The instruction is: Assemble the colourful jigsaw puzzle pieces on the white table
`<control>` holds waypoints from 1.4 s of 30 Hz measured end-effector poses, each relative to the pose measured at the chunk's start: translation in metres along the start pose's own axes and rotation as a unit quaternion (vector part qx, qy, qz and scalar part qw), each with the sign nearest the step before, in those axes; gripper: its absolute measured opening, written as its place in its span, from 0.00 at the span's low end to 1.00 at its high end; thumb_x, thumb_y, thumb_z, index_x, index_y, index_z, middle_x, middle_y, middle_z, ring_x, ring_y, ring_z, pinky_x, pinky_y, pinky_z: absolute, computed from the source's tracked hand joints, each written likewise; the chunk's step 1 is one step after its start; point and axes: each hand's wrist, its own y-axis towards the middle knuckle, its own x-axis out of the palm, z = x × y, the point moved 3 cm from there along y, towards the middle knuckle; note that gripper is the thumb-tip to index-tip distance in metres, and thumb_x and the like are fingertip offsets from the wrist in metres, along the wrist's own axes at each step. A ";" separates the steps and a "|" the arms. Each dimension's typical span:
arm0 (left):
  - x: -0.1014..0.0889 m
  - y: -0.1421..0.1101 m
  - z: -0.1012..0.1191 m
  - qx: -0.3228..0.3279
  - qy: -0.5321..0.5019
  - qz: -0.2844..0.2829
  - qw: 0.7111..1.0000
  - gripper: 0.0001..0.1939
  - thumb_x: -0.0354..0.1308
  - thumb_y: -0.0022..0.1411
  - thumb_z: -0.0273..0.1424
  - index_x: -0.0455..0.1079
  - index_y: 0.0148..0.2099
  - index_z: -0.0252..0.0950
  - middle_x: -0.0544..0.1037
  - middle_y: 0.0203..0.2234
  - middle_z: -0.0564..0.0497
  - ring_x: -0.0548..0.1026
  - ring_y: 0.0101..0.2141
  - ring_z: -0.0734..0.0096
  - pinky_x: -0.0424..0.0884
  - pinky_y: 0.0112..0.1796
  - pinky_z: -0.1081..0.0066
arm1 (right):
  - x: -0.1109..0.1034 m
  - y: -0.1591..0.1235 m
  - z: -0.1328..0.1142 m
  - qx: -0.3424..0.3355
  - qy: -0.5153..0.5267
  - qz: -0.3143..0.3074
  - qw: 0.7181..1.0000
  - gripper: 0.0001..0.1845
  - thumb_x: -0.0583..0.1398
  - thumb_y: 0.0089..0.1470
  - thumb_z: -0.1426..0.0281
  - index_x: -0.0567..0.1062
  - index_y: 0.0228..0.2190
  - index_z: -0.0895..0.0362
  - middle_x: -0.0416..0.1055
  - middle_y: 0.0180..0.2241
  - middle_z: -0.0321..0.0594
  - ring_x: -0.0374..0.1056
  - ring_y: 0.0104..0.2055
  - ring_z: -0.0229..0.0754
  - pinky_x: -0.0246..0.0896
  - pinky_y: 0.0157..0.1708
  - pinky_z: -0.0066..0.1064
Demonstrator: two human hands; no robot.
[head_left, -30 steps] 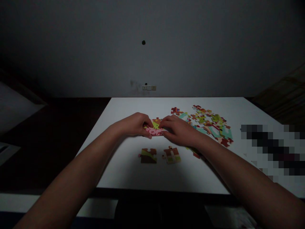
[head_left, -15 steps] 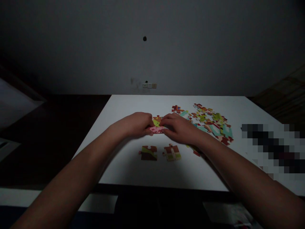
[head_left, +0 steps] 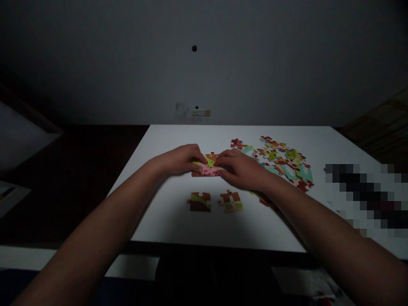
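Note:
Several joined jigsaw puzzle pieces [head_left: 209, 170], pink, yellow-green and brown, lie on the white table between my hands. My left hand [head_left: 185, 159] grips their left side, thumb on the near part and fingers curled over the far part. From the right, my right hand [head_left: 238, 168] holds them with its thumb and bent fingers close together. Nearer to me, two loose pieces lie flat: a brown and green puzzle piece [head_left: 200, 202] and a brown and cream puzzle piece [head_left: 231, 201]. Part of the joined section is hidden under my fingers.
A spread pile of loose puzzle pieces [head_left: 287, 161] covers the table [head_left: 165, 229] beyond and right of my right hand. A few more pieces [head_left: 262, 199] show partly under my right forearm. A blurred-out dark object lies at the right. Behind the table stands a grey wall with sockets [head_left: 201, 112].
My left hand has shifted slightly up and left, uncovering more of the joined pieces' left edge. My right hand stays nearly in place. The view has tilted a little.

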 end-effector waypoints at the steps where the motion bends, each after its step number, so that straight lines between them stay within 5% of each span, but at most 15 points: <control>1: 0.000 0.001 -0.004 0.004 -0.004 0.003 1.000 0.17 0.74 0.67 0.41 0.88 0.55 0.43 0.83 0.45 0.45 0.79 0.45 0.59 0.71 0.51 0.64 | 0.000 0.000 0.000 0.003 -0.002 -0.002 1.000 0.13 0.61 0.74 0.69 0.84 0.53 0.56 0.80 0.53 0.51 0.73 0.58 0.56 0.70 0.61 0.48; 5: 0.000 0.003 -0.018 -0.014 0.005 0.030 0.999 0.26 0.75 0.63 0.42 0.85 0.61 0.39 0.82 0.50 0.42 0.78 0.49 0.56 0.71 0.53 0.62 | 0.001 0.000 0.001 0.009 -0.003 -0.005 1.000 0.14 0.60 0.75 0.68 0.84 0.54 0.55 0.80 0.54 0.53 0.74 0.59 0.57 0.69 0.61 0.50; 10: -0.004 0.002 -0.027 -0.037 0.066 0.038 0.996 0.25 0.71 0.65 0.40 0.84 0.62 0.39 0.81 0.52 0.41 0.76 0.52 0.54 0.68 0.59 0.58 | 0.002 0.001 0.003 0.012 0.013 0.000 1.000 0.14 0.61 0.73 0.67 0.86 0.52 0.47 0.81 0.54 0.51 0.74 0.58 0.62 0.71 0.60 0.56; 16: -0.003 0.000 -0.031 -0.055 0.090 0.035 0.994 0.27 0.71 0.66 0.43 0.82 0.65 0.44 0.80 0.56 0.42 0.74 0.56 0.50 0.65 0.63 0.52 | 0.000 0.001 0.004 -0.010 0.001 0.005 1.000 0.14 0.61 0.73 0.66 0.86 0.52 0.49 0.81 0.53 0.52 0.75 0.57 0.61 0.70 0.58 0.55; 21: 0.000 0.002 -0.034 -0.059 0.105 0.038 0.992 0.26 0.66 0.71 0.44 0.80 0.67 0.45 0.79 0.58 0.41 0.75 0.58 0.47 0.66 0.62 0.49 | -0.002 -0.002 -0.024 -0.076 -0.031 -0.012 0.997 0.11 0.64 0.73 0.64 0.85 0.51 0.52 0.81 0.52 0.51 0.76 0.53 0.58 0.71 0.55 0.50; 26: 0.004 0.004 -0.039 -0.052 0.095 0.056 0.993 0.23 0.58 0.76 0.43 0.80 0.67 0.45 0.81 0.57 0.41 0.76 0.57 0.51 0.68 0.61 0.52 | 0.022 -0.006 -0.062 -0.126 0.015 -0.071 0.989 0.20 0.73 0.62 0.53 0.83 0.46 0.53 0.81 0.48 0.48 0.77 0.49 0.57 0.74 0.49 0.47; 29: 0.007 0.005 -0.033 -0.054 0.098 0.068 0.991 0.25 0.54 0.79 0.48 0.80 0.67 0.45 0.80 0.57 0.41 0.75 0.59 0.49 0.67 0.61 0.52 | 0.030 -0.008 -0.069 -0.129 0.040 -0.068 0.988 0.12 0.71 0.66 0.60 0.81 0.47 0.52 0.79 0.49 0.49 0.76 0.53 0.58 0.73 0.57 0.49; 33: 0.009 0.007 -0.020 -0.077 0.117 0.042 0.989 0.35 0.64 0.69 0.58 0.77 0.70 0.47 0.75 0.62 0.39 0.71 0.63 0.41 0.64 0.64 0.45 | 0.028 -0.010 -0.069 -0.099 0.106 -0.066 0.987 0.15 0.72 0.63 0.63 0.79 0.49 0.51 0.78 0.54 0.50 0.73 0.59 0.59 0.71 0.60 0.49; 38: 0.000 0.001 -0.021 -0.114 0.116 0.036 0.986 0.36 0.68 0.64 0.58 0.78 0.69 0.48 0.74 0.62 0.40 0.70 0.64 0.40 0.62 0.65 0.44 | 0.011 -0.007 -0.052 -0.026 0.223 -0.084 0.971 0.03 0.64 0.68 0.70 0.79 0.42 0.52 0.83 0.40 0.39 0.76 0.38 0.45 0.68 0.38 0.34; 42: -0.006 -0.004 -0.028 -0.134 0.108 0.047 0.984 0.36 0.70 0.60 0.56 0.79 0.66 0.46 0.75 0.60 0.41 0.72 0.63 0.40 0.63 0.66 0.42 | -0.015 -0.001 -0.011 0.096 0.203 0.088 0.970 0.08 0.65 0.67 0.69 0.84 0.45 0.55 0.85 0.41 0.41 0.77 0.39 0.45 0.67 0.39 0.34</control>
